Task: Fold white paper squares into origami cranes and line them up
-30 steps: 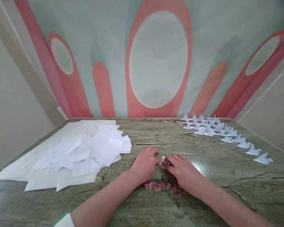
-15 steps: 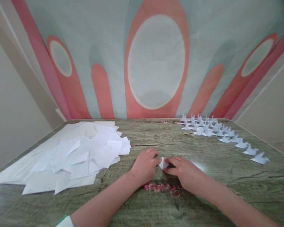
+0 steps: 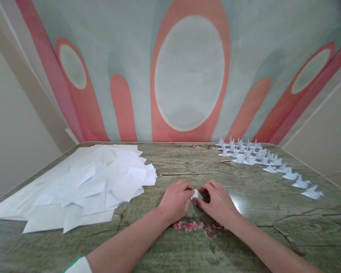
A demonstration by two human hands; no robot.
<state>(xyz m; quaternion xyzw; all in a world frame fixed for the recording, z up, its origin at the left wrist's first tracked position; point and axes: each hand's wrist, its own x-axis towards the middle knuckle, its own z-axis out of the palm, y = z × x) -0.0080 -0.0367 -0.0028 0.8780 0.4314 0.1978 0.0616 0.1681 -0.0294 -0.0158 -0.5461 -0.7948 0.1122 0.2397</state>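
A small folded piece of white paper (image 3: 197, 194) lies between my two hands, low over the middle of the table. My left hand (image 3: 176, 199) pinches its left side with thumb and fingertips. From the right, the thumb and curled forefinger of my right hand (image 3: 216, 198) close on its other side, leaving a rounded gap between them. Parts of the paper are covered by my fingertips, so its exact folded shape is hard to tell.
Loose white paper sheets (image 3: 88, 189) are heaped over the table's left side. Several folded paper cranes (image 3: 300, 182) stand in rows at the right and back right. The wood-patterned table (image 3: 187, 163) meets a printed backdrop (image 3: 187, 76) behind it.
My right hand has turned and risen slightly, its fingers going from nearly flat to a curled pinch on the paper. My left hand stays almost in place.
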